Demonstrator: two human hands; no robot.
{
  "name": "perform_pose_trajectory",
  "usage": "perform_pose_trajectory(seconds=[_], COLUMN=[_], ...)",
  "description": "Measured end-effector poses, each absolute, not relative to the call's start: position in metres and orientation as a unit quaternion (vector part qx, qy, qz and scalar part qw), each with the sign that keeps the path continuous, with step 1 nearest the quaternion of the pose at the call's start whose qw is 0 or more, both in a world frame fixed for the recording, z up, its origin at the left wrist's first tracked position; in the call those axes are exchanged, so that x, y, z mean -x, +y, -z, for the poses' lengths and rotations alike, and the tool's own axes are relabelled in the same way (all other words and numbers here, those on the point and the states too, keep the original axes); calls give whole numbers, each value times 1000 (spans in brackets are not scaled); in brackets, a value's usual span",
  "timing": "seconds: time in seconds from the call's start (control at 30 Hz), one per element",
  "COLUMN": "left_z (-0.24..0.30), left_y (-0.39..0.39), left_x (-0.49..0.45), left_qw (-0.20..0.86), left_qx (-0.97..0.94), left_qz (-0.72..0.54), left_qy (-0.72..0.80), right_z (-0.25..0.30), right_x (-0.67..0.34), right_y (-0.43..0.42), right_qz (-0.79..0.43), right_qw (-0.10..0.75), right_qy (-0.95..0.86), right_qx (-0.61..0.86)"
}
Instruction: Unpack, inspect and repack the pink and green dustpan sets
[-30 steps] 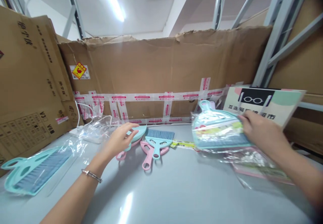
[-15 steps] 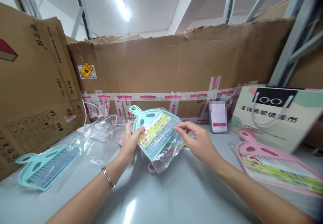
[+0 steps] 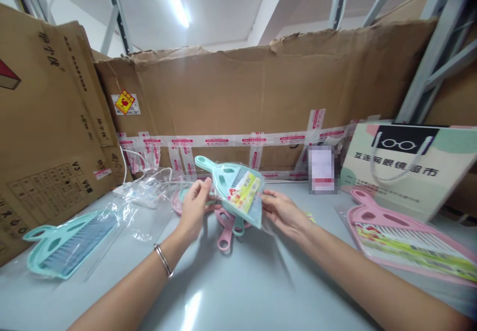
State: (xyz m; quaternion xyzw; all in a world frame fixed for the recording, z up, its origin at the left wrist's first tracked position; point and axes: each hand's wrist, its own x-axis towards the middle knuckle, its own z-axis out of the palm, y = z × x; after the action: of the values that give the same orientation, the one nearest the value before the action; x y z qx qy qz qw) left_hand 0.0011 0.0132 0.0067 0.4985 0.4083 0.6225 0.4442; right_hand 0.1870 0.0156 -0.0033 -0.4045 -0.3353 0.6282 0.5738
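Observation:
A teal dustpan-and-brush set in a clear plastic bag [image 3: 238, 189] is lifted above the grey table, tilted on edge. My left hand [image 3: 196, 206] pinches its left side, near the handle. My right hand [image 3: 281, 210] grips its lower right corner. Under the bag lie loose small brushes, pink [image 3: 225, 234] and teal [image 3: 238, 229], with a pink dustpan [image 3: 178, 201] partly hidden behind my left hand.
A bagged teal set [image 3: 63, 244] lies at the left, a bagged pink set [image 3: 406, 244] at the right. Crumpled clear bags [image 3: 149, 192] and a white cable sit at the back left. Cardboard walls [image 3: 261, 92] close the back and left; a printed paper bag [image 3: 406, 167] leans at the right.
The bagged teal set came from the right side of the table to the middle. Both hands now hold it, and it has turned from flat to tilted on edge.

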Motion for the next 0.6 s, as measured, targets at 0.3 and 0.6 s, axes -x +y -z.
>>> perform_pose_trajectory(seconds=[0.3,0.6], left_z=[-21,-19], left_y=[60,36], left_x=[114,27], left_qw=[97,107], left_qx=[-483,-763], left_qz=[-583,-476], left_qy=[646,424], right_z=[-11,-20], right_x=[-295,-278], right_y=[37,45], right_qz=[-117,-320], right_qw=[573,674], right_qy=[-577,-465], right_qx=[570,476])
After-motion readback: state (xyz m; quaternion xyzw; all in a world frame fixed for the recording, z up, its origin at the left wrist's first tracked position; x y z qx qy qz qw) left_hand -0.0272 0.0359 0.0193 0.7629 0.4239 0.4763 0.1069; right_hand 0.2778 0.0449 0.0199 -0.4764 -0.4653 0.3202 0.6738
